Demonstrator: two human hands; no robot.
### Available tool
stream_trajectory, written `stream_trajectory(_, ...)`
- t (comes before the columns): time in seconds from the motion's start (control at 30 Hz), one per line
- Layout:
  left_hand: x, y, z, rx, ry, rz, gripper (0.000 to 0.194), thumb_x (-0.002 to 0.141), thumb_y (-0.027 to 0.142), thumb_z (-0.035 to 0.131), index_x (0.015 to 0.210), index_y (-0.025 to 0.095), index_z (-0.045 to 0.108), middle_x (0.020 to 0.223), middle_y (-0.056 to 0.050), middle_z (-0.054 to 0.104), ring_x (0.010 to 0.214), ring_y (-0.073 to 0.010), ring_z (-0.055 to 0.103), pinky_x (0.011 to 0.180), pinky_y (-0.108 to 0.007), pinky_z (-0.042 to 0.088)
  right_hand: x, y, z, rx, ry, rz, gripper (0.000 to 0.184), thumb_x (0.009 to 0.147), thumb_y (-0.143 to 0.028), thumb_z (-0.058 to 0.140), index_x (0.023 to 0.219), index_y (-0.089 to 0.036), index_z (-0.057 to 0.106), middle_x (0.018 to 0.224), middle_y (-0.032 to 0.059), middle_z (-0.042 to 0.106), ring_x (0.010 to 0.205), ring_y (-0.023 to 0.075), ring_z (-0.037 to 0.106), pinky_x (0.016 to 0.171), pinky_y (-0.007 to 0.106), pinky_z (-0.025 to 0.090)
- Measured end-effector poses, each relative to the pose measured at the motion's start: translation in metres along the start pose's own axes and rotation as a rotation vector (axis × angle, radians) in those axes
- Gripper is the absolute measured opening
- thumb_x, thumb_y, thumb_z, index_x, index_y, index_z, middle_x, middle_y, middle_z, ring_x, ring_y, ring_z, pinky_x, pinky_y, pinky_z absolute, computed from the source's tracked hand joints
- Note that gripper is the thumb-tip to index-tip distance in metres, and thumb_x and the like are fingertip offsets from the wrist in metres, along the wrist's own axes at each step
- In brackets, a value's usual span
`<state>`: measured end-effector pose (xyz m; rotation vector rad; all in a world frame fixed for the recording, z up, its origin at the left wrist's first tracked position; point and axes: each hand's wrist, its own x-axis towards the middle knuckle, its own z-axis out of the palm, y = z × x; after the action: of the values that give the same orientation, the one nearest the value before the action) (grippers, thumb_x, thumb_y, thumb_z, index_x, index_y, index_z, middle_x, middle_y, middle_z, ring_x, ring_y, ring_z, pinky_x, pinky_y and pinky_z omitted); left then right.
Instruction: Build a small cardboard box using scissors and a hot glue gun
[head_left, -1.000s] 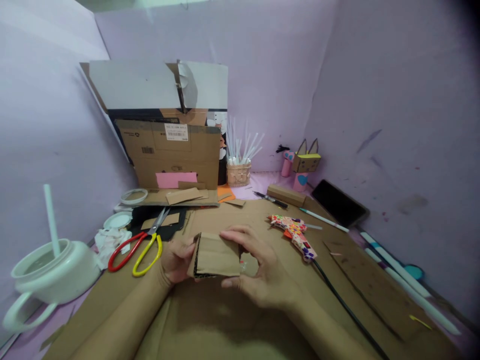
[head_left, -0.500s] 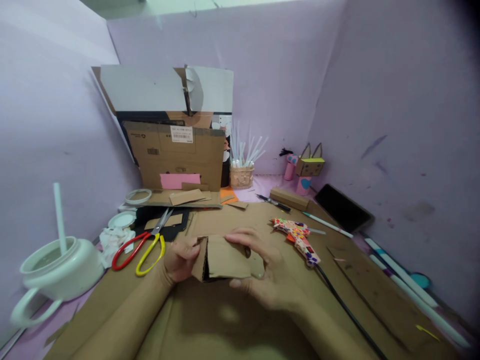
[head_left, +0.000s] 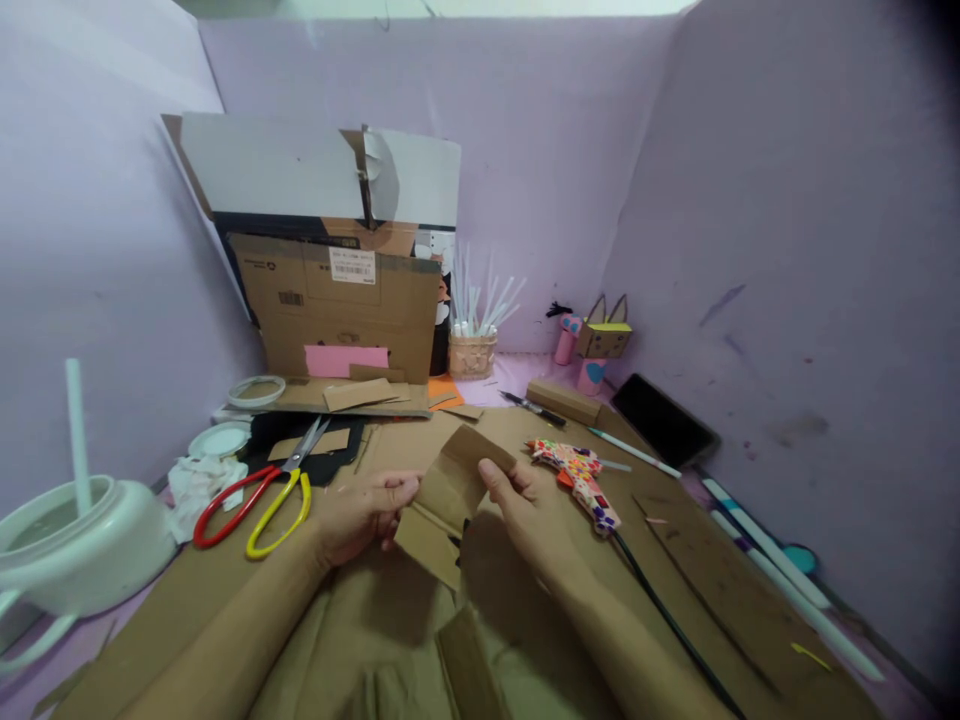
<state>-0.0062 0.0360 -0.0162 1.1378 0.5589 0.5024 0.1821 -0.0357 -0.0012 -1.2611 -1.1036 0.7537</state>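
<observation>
- Folded cardboard [head_left: 456,470], one piece: above the table [head_left: 514,368], toward its front edge.
- Left hand [head_left: 364,515]: pinching the cardboard's left side.
- Right hand [head_left: 529,515]: gripping its right corner.
- Scissors [head_left: 295,462]: toward the table's left edge.

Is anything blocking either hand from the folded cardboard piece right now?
Nothing visible stands between them: the left hand holds the folded cardboard piece at its left side, and the right hand grips its upper right part.

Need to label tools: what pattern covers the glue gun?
Glue gun: multicoloured patches on pale ground; head view.
</observation>
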Motion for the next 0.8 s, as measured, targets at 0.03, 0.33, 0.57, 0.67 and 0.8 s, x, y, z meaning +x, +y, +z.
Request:
stream_trajectory(0.03,0.001,-0.001,0.000,0.031,0.043,0.010,0.039,0.079,0.036,0.062,0.110,0.012,0.064,0.073,-0.007,0.064,0.048,-0.0084,0.049,0.039,-0.017,0.033,0.001,0.001,0.000,-0.004,0.023,0.024,0.032,0.075,-0.038,0.055,0.050,-0.017,0.055,0.051,-0.0018,0.055,0.052,0.0139,0.049,0.051,0.025,0.037)
stream_trajectory(0.33,-0.007,0.007,0.019,0.531,0.145,0.487,0.039,0.069,0.029,0.072,0.107,0.023,0.065,0.128,-0.011,0.045,0.091,-0.0205,0.054,0.070,-0.027,0.048,0.006,0.008,0.002,0.073,0.038,0.139,0.025,0.066,-0.034,0.063,0.075,-0.011,0.067,0.064,0.0031,0.066,0.056,0.0150,0.054,0.055,0.026,0.041)
stream_trajectory(0.57,-0.014,0.009,0.036,0.840,0.251,0.871,0.010,0.079,0.014,0.059,0.084,0.019,0.066,0.106,-0.008,0.062,0.100,-0.0207,0.055,0.089,-0.034,0.041,0.000,0.008,0.004,0.122,-0.022,0.149,0.019,0.061,-0.031,0.068,0.062,-0.013,0.068,0.052,-0.0002,0.061,0.051,0.0141,0.051,0.051,0.025,0.038)
stream_trajectory(0.67,-0.016,0.008,0.041,0.851,0.275,0.914,0.014,0.080,0.009,0.055,0.089,0.018,0.062,0.089,-0.005,0.065,0.090,-0.0176,0.059,0.082,-0.029,0.045,-0.004,0.007,0.007,0.203,-0.094,0.154,0.024,0.064,-0.037,0.066,0.071,-0.014,0.070,0.061,0.0016,0.066,0.057,0.0164,0.057,0.054,0.026,0.042)
stream_trajectory(0.8,-0.017,0.007,0.044,0.868,0.298,0.868,0.009,0.080,0.011,0.054,0.085,0.015,0.061,0.085,-0.004,0.064,0.083,-0.0159,0.060,0.075,-0.025,0.045,-0.006,0.007,0.010,0.285,-0.149,0.165,0.031,0.069,-0.044,0.064,0.081,-0.017,0.071,0.069,0.0023,0.070,0.061,0.0166,0.060,0.054,0.025,0.044)
